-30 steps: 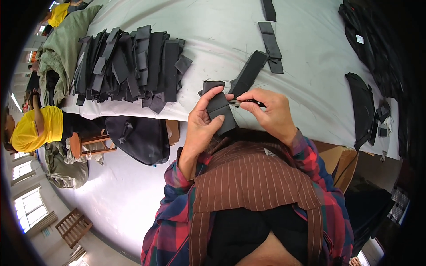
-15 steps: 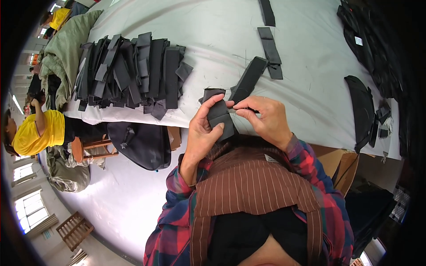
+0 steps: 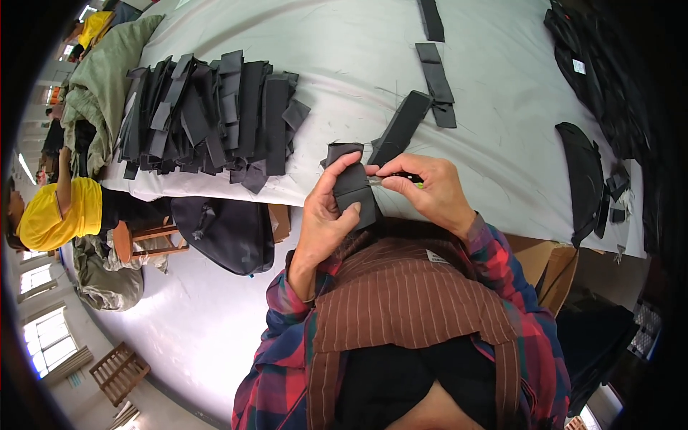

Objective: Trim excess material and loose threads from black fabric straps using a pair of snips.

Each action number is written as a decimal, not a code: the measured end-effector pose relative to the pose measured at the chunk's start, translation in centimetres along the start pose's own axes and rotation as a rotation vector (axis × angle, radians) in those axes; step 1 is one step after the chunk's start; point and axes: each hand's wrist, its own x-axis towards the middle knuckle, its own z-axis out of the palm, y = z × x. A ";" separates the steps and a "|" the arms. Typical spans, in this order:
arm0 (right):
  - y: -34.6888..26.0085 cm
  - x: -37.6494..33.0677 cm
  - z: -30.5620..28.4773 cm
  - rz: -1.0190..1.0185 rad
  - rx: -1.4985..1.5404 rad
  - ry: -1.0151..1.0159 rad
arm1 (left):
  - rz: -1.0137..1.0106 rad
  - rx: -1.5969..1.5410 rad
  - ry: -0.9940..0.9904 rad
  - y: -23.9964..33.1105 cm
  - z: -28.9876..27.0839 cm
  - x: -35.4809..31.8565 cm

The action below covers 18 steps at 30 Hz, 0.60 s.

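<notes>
- Left hand (image 3: 324, 209) grasps the dark cloth (image 3: 350, 182): thumb on its front, index finger across its upper part, 1 fingertip past its right edge.
- Right hand (image 3: 434, 189) pinches a small tool (image 3: 411, 177) between fingertips, its tip at that edge.

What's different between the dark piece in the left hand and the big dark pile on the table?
The dark piece is just one piece, but the dark pile has many strips.
The dark piece is held by the left hand, while the dark pile lies on the table.
The dark piece is on its own; strips in the dark pile overlap at different angles.
Both are blackish-grey.
</notes>
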 end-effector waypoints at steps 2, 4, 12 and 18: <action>0.1 0.0 0.2 -0.020 0.004 0.002 | -0.008 -0.002 0.013 0.0 0.0 0.0; 0.2 0.0 0.1 -0.019 -0.031 -0.004 | -0.006 -0.009 0.003 -0.1 0.0 0.0; 0.4 -0.1 -0.1 0.049 0.010 -0.050 | 0.001 0.007 0.004 0.0 0.1 -0.2; -0.9 0.2 1.2 -0.148 -0.142 0.024 | -0.023 0.060 0.028 0.4 0.5 -0.3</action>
